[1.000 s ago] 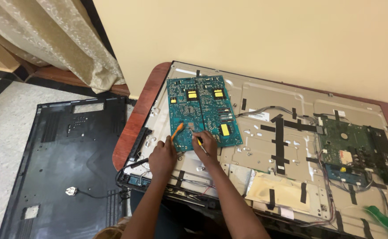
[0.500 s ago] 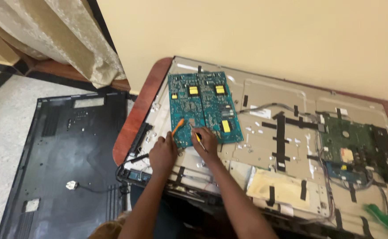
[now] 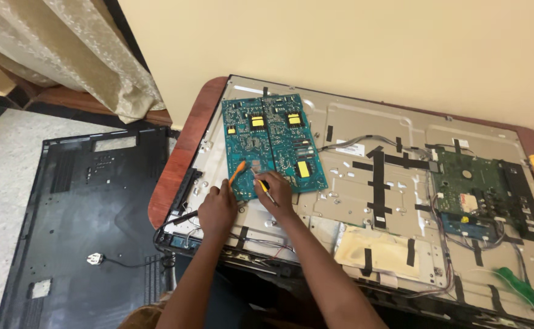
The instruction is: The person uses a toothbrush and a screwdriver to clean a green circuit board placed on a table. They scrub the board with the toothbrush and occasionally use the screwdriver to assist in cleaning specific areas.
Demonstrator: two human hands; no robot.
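Both hands unmoved at frame centre: left hand (image 3: 217,208) pinches orange tool (image 3: 237,173), right hand (image 3: 274,190) grips yellow-handled screwdriver (image 3: 264,188), tips on teal circuit board (image 3: 273,143).

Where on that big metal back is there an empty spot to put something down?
Bare metal panel lies between the blue-green board and the dark green board, above the black tape strips. It is crowded around both hands, left and right, and near the wires.
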